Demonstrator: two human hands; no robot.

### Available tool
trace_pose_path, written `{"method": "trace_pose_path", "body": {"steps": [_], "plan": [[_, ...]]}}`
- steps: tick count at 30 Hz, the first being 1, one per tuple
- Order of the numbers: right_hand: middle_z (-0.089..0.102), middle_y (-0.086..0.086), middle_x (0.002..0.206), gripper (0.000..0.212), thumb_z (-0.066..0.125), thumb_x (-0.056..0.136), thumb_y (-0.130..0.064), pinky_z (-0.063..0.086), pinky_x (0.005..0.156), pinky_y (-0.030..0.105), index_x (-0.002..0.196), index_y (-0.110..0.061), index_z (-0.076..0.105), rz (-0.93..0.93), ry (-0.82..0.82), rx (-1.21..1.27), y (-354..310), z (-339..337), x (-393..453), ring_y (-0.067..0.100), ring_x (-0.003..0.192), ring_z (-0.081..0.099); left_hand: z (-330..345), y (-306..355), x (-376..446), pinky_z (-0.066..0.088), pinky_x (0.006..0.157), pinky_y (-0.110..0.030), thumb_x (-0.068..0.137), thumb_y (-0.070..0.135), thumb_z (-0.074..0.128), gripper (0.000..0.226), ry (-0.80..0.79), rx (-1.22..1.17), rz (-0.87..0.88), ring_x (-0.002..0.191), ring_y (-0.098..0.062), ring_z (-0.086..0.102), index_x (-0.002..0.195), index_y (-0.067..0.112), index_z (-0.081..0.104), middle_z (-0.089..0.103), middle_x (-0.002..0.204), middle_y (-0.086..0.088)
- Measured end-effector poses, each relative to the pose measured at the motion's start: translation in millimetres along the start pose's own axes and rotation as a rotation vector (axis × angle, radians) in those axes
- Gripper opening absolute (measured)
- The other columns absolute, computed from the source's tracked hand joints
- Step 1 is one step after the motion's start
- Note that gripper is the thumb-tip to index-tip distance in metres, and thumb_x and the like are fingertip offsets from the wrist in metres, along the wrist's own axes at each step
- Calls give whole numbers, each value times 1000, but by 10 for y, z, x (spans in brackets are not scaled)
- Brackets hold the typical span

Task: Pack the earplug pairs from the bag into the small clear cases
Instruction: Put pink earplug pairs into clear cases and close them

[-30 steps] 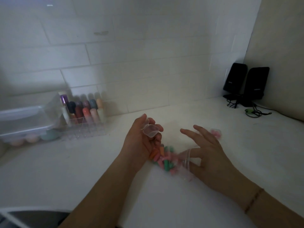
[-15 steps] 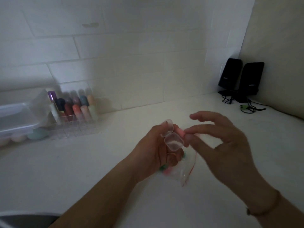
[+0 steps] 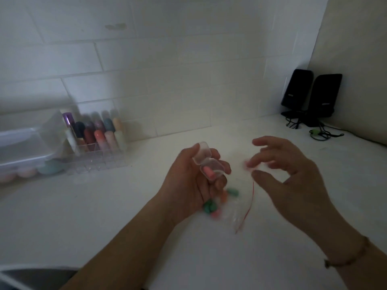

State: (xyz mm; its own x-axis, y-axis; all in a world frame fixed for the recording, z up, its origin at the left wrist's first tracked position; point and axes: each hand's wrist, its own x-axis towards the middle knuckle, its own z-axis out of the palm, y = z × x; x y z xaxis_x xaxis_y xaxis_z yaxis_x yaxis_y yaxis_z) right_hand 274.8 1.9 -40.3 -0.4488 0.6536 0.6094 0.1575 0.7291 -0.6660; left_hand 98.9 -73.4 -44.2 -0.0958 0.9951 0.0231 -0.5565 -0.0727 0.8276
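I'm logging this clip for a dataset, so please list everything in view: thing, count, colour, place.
case: one, clear, lid open, in the left hand, a pink earplug inside
bag: one, clear with a red strip, on the counter under the hands, green, orange and pink earplugs inside
second earplug: one, pink, blurred, at the right fingers
organizer: one, clear, with coloured tubes, far left by the wall
box: one, clear, left edge
speakers: two, black, right corner
counter: white
left hand: grips the case
right hand: beside the case, pinches the second earplug
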Motion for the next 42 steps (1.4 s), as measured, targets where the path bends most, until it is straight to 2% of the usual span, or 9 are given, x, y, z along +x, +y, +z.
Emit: {"method": "trace_pose_path", "body": {"steps": [4, 7, 11, 19, 25, 32, 38, 40, 42], "plan": [[45, -37, 124, 44, 65, 71, -6, 24, 108, 23, 49, -44, 62, 69, -330, -255, 124, -122, 34, 10, 135, 30, -107, 47, 40, 32, 52, -23, 81, 43, 45, 31, 103, -173, 67, 51, -18, 46, 82, 13, 52, 51, 62, -5], [20, -37, 141, 32, 65, 82, -22, 10, 119, 42, 74, -53, 69, -18, -600, -412, 243, -43, -63, 11, 148, 2, -165, 25, 69, 32, 51, -23, 83, 43, 45, 32, 166, -222, 72, 52, -19, 42, 79, 13, 51, 44, 59, -3], [0, -29, 149, 20, 59, 87, -45, 5, 120, 43, 101, -58, 64, -4, -597, -441, 296, 193, -163, 15, 148, -12, -184, -16, 93, 27, 55, -27, 87, 45, 42, 34, 199, -235, 25, 54, -19, 36, 79, 12, 49, 40, 60, -2], [25, -15, 155, 25, 70, 69, -59, 15, 116, 55, 92, -49, 71, -64, -489, -391, 232, 381, -175, 24, 149, 3, -197, -34, 100, 24, 58, -30, 89, 46, 39, 36, 195, -238, 22, 53, -20, 37, 83, 12, 48, 46, 60, -3], [38, -20, 149, 35, 70, 74, -53, 7, 118, 47, 107, -42, 70, 22, -488, -453, 243, 387, -189, 4, 144, -7, -197, -31, 99, 24, 57, -30, 88, 47, 40, 35, 188, -221, 24, 53, -20, 37, 81, 13, 48, 48, 59, -3], [29, -27, 150, 29, 70, 73, -57, 2, 119, 41, 101, -47, 69, 56, -548, -409, 187, 407, -211, 5, 146, -8, -174, -48, 108, 25, 57, -30, 83, 46, 45, 35, 187, -160, 35, 51, -21, 41, 82, 12, 52, 54, 63, -6], [38, -23, 143, 24, 83, 63, -43, 10, 119, 32, 67, -46, 60, 77, -484, -245, 109, 133, -81, 7, 145, 11, -173, -36, 92, 24, 57, -30, 83, 47, 44, 35, 155, -99, 34, 51, -22, 46, 84, 13, 52, 59, 64, -5], [50, -31, 131, 19, 82, 61, -41, 17, 111, 17, 70, -38, 64, 125, -404, -149, 113, -31, -18, -5, 138, 26, -167, -23, 83, 19, 58, -32, 80, 46, 46, 34, 157, -85, 34, 51, -22, 46, 84, 13, 52, 59, 64, -6], [69, -23, 109, 21, 82, 60, -34, 32, 106, 19, 72, -28, 65, 185, -282, 84, 101, -145, 43, -6, 123, 50, -145, -17, 74, 16, 58, -33, 76, 46, 50, 34, 143, -62, 32, 52, -22, 47, 85, 13, 53, 59, 68, -8]]}}
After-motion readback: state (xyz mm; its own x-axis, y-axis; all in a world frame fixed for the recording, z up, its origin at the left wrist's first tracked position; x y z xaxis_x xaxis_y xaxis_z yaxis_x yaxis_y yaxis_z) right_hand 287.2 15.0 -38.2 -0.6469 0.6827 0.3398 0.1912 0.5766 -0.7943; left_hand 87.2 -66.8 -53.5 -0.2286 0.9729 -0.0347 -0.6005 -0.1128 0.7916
